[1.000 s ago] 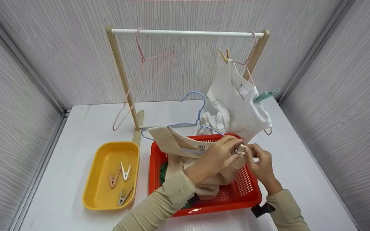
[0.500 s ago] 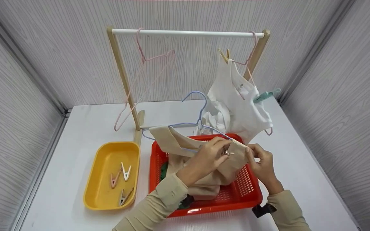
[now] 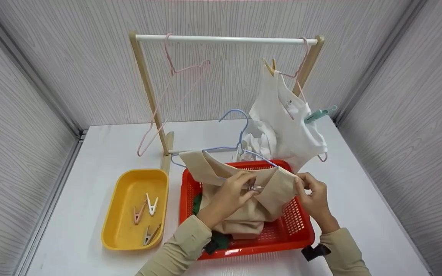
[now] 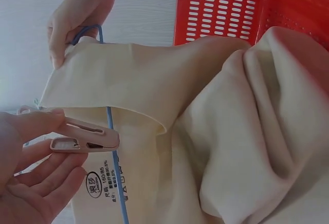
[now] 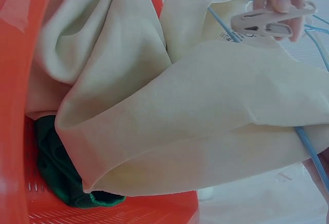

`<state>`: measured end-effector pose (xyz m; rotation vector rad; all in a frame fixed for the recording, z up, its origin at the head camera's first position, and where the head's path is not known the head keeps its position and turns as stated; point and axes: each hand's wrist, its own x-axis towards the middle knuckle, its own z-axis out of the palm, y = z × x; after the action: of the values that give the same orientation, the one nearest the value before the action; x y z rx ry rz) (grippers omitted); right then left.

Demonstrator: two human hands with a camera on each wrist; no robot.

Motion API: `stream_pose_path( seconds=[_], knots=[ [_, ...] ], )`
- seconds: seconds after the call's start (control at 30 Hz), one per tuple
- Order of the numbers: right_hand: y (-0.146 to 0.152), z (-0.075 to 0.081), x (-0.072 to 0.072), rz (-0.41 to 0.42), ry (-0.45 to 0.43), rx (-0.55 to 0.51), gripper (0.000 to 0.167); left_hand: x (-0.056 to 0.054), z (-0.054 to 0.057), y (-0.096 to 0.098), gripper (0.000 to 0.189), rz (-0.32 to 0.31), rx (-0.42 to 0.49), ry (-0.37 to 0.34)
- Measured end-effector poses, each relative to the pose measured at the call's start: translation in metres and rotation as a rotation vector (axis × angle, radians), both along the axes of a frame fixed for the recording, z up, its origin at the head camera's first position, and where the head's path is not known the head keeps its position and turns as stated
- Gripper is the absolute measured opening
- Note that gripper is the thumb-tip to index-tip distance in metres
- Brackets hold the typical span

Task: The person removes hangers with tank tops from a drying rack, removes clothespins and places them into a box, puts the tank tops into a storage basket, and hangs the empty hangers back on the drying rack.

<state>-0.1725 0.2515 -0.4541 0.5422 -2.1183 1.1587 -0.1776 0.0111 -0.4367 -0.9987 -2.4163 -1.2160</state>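
Note:
A beige tank top (image 3: 280, 189) hangs over a blue hanger (image 3: 241, 134), its lower part bunched in the red basket (image 3: 261, 251). My left hand (image 3: 225, 197) pinches a pale pink clothespin (image 4: 87, 135) between thumb and fingers, in front of the neckline. In the left wrist view the clothespin's closed tip overlaps the hanger wire, above the printed label (image 4: 105, 183). My right hand (image 3: 315, 195) grips the shirt's right shoulder strap at the hanger's end. Only an edge of that hand shows in the right wrist view.
Several clothespins lie in a yellow tray (image 3: 119, 199) at left. Behind stands a rack with a white rail (image 3: 221, 39), holding a bare pink hanger (image 3: 155, 111) and a clipped white tank top (image 3: 282, 115). Dark green cloth (image 5: 61, 167) lies in the basket.
My left hand has moved left with the clothespin, away from the right strap toward the neckline. My right hand has stayed at the strap, which now lies spread over the hanger's arm.

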Motion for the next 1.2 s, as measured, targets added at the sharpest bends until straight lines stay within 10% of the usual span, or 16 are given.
stream_pose_path(
  seconds=[0.3, 1.2],
  knots=[
    [-0.011, 0.024, 0.013, 0.003, 0.004, 0.01, 0.014, 0.004, -0.008, -0.017, 0.037, 0.07, -0.04, 0.015],
    [-0.011, 0.024, 0.013, 0.007, 0.003, 0.012, 0.013, 0.005, -0.02, -0.077, 0.036, 0.183, -0.021, -0.101]
  ],
)
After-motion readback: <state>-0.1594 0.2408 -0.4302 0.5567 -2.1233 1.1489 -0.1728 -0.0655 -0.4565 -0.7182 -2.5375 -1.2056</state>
